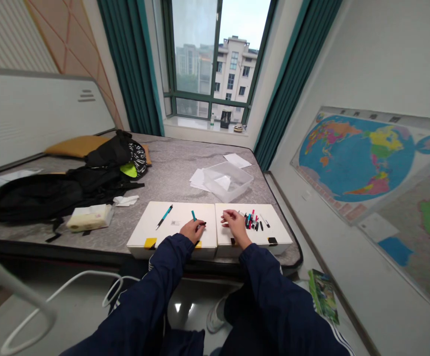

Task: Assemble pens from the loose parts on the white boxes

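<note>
Our hands at two white boxes (215, 230) on a mattress (177, 178).
Our left hand (192, 231) pinches a dark pen (202, 224) over the left lid, a blue pen (165, 216) lying farther left; our right hand (235, 226), fingers loosely curled, rests just beside a cluster of pens (251, 220) on the right lid.

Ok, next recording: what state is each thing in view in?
Left hand, curled around a teal pen.
Right hand, curled above loose coloured pens.
Blue-and-silver pen, lying on a white rectangular box.
Clear plastic tub, holding white paper.
Teal curtains, drawn aside.
Black fabric bag, lying flat.
</note>
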`<state>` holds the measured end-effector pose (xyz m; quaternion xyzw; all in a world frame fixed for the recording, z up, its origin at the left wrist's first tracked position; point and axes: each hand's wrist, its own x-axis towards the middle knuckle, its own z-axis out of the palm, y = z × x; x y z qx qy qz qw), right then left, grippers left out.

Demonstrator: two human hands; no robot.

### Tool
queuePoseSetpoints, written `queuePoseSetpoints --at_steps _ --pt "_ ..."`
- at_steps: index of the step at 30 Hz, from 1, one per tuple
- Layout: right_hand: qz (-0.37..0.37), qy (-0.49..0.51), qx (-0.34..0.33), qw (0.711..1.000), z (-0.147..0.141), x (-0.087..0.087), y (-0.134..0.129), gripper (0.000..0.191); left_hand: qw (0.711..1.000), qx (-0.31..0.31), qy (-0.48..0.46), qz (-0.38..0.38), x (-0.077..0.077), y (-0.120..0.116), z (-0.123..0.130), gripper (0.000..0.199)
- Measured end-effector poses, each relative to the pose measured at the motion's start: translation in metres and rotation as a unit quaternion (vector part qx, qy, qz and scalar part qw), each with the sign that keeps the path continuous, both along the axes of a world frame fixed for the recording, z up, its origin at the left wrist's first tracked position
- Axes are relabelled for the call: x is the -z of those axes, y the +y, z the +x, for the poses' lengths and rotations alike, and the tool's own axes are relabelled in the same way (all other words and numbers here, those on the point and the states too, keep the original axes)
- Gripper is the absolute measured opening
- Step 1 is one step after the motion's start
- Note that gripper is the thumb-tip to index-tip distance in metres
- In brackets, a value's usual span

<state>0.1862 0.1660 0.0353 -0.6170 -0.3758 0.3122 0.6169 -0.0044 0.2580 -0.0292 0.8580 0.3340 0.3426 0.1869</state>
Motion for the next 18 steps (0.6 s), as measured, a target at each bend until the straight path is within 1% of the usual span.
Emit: queuePoseSetpoints --at_steps 1,2,3,5,6,7,8,9,11,13,15,18 --pt "-0.035 -0.075 0.016 0.996 0.015 -0.01 0.0 0.029 1.0 -0.001 0.0 0.0 0.0 0.0 0.0 0.02" --pt "-0.081 -0.167 0.032 0.982 0.03 -0.02 0.001 0.022 1.0 -0.002 0.0 -0.001 0.001 0.001 0.0 0.02" --pt "-0.133 -0.26 0.03 0.956 0.043 -0.03 0.003 0.016 1.0 -0.002 0.0 -0.003 0.001 0.001 0.0 0.02" --pt "-0.227 -0.403 -0.01 0.886 0.061 -0.046 0.008 0.009 1.0 -0.002 0.002 -0.005 0.002 0.002 0.001 0.02" --pt "-0.265 -0.45 -0.036 0.852 0.065 -0.05 0.01 0.008 1.0 -0.003 0.002 -0.005 0.003 0.002 0.001 0.02" --pt "-0.295 -0.479 -0.06 0.824 0.065 -0.053 0.011 0.007 1.0 -0.004 0.001 -0.006 0.004 0.002 0.001 0.02" --pt "-0.319 -0.496 -0.08 0.804 0.063 -0.054 0.012 0.005 1.0 -0.007 0.0 -0.007 0.004 0.002 0.001 0.02" --pt "-0.337 -0.504 -0.094 0.789 0.06 -0.052 0.011 0.006 1.0 -0.01 -0.001 -0.009 0.004 0.002 0.002 0.02" --pt "-0.371 -0.503 -0.117 0.772 0.05 -0.043 0.006 0.012 1.0 -0.012 -0.005 -0.012 0.004 0.001 0.002 0.02" --pt "-0.396 -0.49 -0.129 0.766 0.042 -0.031 -0.002 0.019 1.0 -0.012 -0.007 -0.014 0.002 -0.001 0.002 0.019" --pt "-0.415 -0.471 -0.12 0.769 0.037 -0.02 -0.009 0.025 1.0 -0.012 -0.007 -0.015 0.0 -0.002 0.002 0.019" --pt "-0.427 -0.449 -0.077 0.781 0.033 -0.008 -0.013 0.031 1.0 -0.014 -0.004 -0.013 0.0 -0.002 0.002 0.019"
